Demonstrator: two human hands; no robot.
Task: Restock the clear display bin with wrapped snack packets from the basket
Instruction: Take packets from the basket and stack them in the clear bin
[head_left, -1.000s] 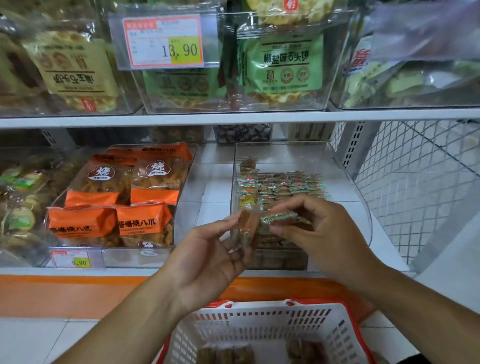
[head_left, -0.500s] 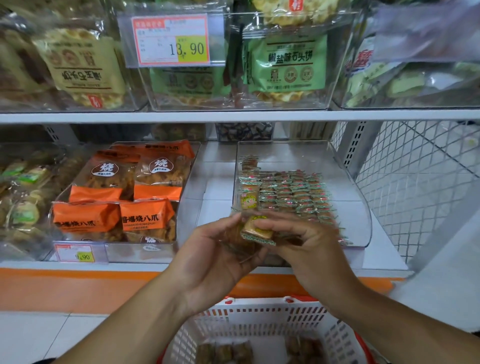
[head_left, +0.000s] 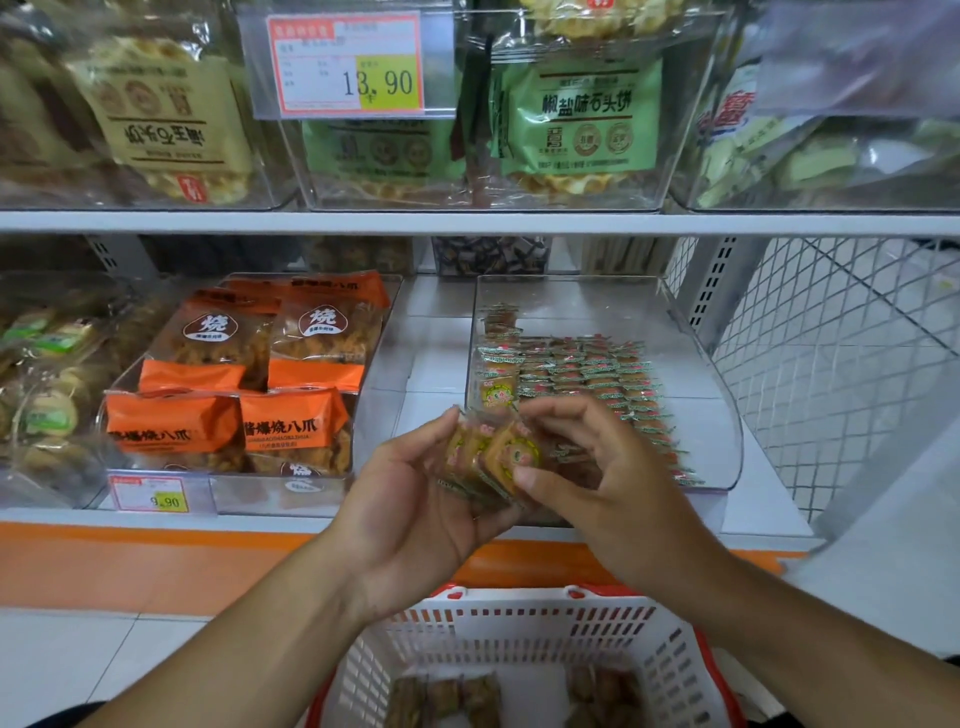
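Head view: left hand cups a fanned stack of small clear-wrapped snack packets; right hand pinches the front one, just before the clear curved plastic display bin. Risk: slick wrappers slide apart, packets drop toward the white slotted basket.

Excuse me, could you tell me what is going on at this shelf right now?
A person is restocking small wrapped snack packets. The left hand holds a fanned stack of them, while the right hand pinches the front packet of that stack. Both hands are just in front of the clear display bin, which already holds neat rows of the same packets with room left. Below, the white basket with red trim has more packets in it.
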